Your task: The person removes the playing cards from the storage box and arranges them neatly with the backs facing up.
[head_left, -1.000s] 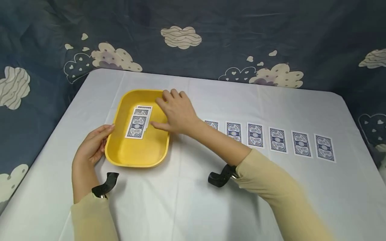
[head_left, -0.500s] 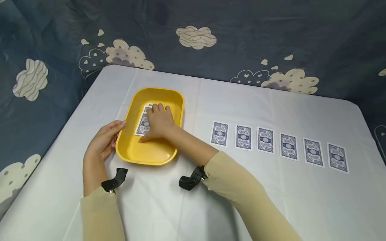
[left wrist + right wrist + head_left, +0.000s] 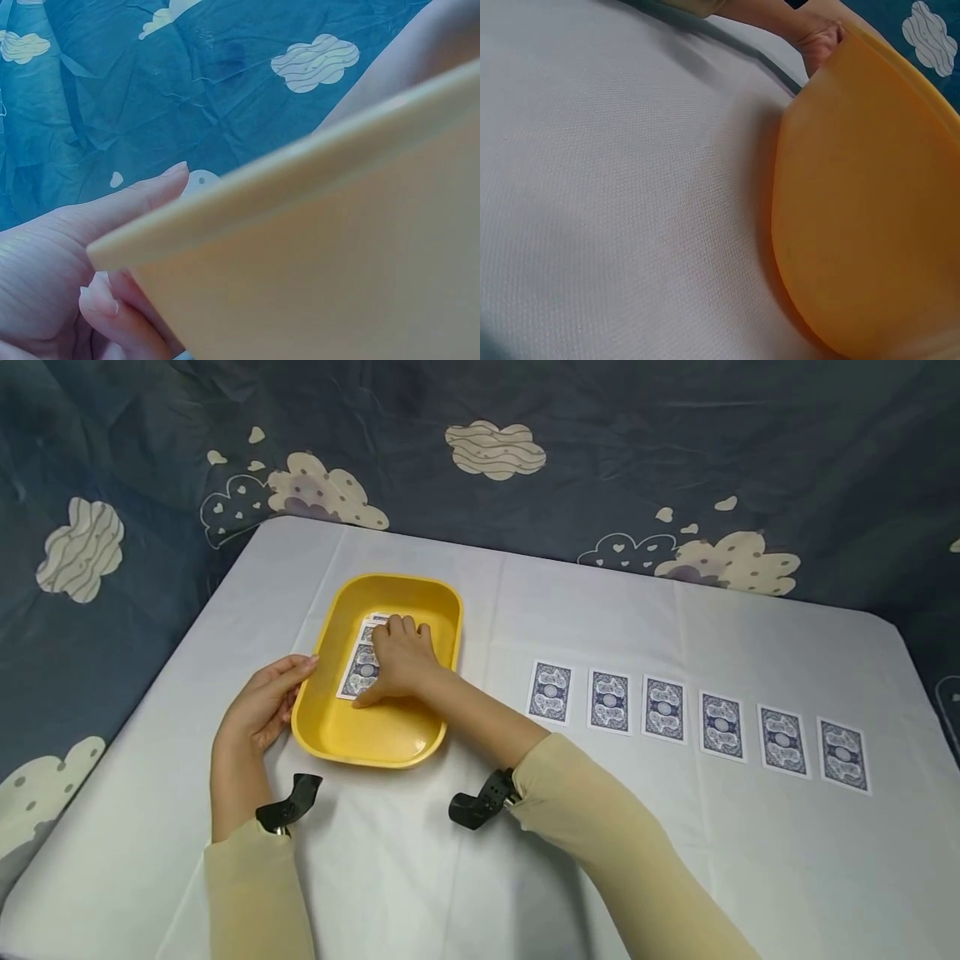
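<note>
A yellow plastic tray rests on the white-covered table, left of the middle. My left hand grips its left rim; in the left wrist view the thumb lies along the rim, with fingers underneath. Inside the tray, several overlapping playing cards lie face down with blue patterned backs. Over their right side reaches my right hand, thumb near the lower edge and fingers bent toward the upper end, widely spread. Its palm hides the contact with the cards. In the right wrist view the tray's outer wall hides the fingertips.
Several face-down playing cards form a spaced row on the right half of the table, the nearest card being right of the tray. A dark curtain with cloud prints hangs behind. Each wrist wears a black camera mount.
My right hand has come down from above the tray's right rim onto the cards inside, and its thumb has drawn in slightly. The left hand keeps its grip. The head view has shifted.
</note>
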A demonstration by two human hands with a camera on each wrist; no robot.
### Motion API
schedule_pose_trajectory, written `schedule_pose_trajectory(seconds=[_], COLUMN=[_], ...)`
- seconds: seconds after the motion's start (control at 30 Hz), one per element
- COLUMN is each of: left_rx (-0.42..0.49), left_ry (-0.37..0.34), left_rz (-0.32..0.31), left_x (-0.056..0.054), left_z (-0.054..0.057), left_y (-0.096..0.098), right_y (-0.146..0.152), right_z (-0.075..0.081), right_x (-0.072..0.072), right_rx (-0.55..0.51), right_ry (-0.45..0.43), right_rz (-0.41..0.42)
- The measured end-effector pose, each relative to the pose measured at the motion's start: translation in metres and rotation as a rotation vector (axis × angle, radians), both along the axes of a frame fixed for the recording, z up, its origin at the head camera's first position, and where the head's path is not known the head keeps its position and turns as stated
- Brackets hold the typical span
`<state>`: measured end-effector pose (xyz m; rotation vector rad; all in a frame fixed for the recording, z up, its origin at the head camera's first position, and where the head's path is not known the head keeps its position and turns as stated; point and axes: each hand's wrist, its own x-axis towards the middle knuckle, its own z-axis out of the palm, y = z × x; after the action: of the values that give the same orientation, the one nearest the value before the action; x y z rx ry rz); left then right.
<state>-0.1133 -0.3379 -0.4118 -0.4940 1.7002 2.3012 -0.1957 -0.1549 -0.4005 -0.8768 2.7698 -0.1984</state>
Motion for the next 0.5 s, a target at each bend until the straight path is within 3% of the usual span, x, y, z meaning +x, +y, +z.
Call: schedule_pose_trajectory(seconds=[0.2, 0.33, 0.5], left_rx=[-0.004, -0.028, -0.048], left_ry=[-0.005, -0.008, -0.037], left_rz=[0.012, 0.018, 0.021], left_x=[0.0, 0.0, -0.002], left_z=[0.001, 0.002, 0.002], left_y=[0.0, 0.001, 0.003], right_y=[0.001, 0.003, 0.022], right_z=[0.001, 0.005, 0.033], right_x=[0.002, 0.004, 0.005], right_rx=[-0.009, -0.023, -0.115], right_ry=[0.0, 0.045, 0.134], right_rz=[0.047, 0.07, 0.07])
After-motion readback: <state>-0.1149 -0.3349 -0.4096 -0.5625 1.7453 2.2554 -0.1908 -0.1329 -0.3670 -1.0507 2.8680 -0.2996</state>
